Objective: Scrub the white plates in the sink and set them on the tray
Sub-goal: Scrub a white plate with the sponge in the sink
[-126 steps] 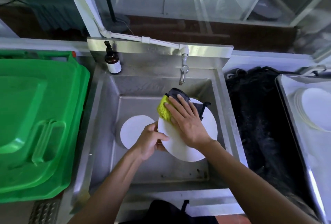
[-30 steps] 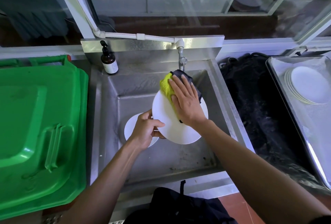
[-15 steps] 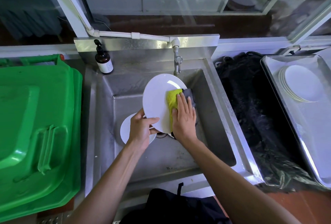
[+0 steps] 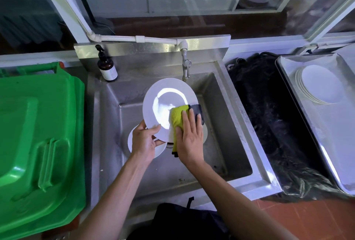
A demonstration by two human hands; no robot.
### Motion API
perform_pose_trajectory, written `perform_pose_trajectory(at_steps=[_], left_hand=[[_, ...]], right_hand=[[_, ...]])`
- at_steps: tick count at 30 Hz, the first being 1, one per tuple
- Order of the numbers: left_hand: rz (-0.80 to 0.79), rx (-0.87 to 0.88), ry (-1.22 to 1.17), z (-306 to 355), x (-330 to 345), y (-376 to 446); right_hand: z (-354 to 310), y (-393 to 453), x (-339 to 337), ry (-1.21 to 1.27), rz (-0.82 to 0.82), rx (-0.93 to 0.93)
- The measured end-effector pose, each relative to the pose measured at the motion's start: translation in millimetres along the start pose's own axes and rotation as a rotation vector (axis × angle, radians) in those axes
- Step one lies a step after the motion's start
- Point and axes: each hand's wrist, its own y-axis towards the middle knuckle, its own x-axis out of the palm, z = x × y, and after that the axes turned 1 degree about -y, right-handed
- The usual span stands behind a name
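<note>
Plate scrubbed above the sink (image 4: pixel 107 124), bin (image 4: pixel 34 136) hard against its left rim.

Tray (image 4: pixel 326 143) lies right, holding stacked plates (image 4: pixel 318 84) at its far end, bare metal nearer. Left hand (image 4: pixel 143 141) pinches the tilted plate's (image 4: pixel 163 101) lower edge; flat-fingered right hand (image 4: pixel 190 138) presses a cloth (image 4: pixel 178 118) on its right rim. Another plate (image 4: pixel 132 140) lies below.

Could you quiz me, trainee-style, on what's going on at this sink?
1. True or false: the left hand grips the tilted plate by its rim.
2. What does the right hand press on that plate? A) yellow cloth B) brush C) bare palm
3. Where do the finished plates sit?

Key: 1 true. 2 A, the yellow cloth. 3 stacked on the metal tray, right of the sink.
</note>
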Motion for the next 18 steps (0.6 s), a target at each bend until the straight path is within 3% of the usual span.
perform_pose_trajectory(at_steps=[9,18], left_hand=[[-0.102,-0.005,0.107,9,-3,-1],[-0.225,-0.02,0.282,28,-18,7]], right_hand=[[8,35,-28,0.163,0.077,0.135],[21,54,-49,0.381,0.04,0.18]])
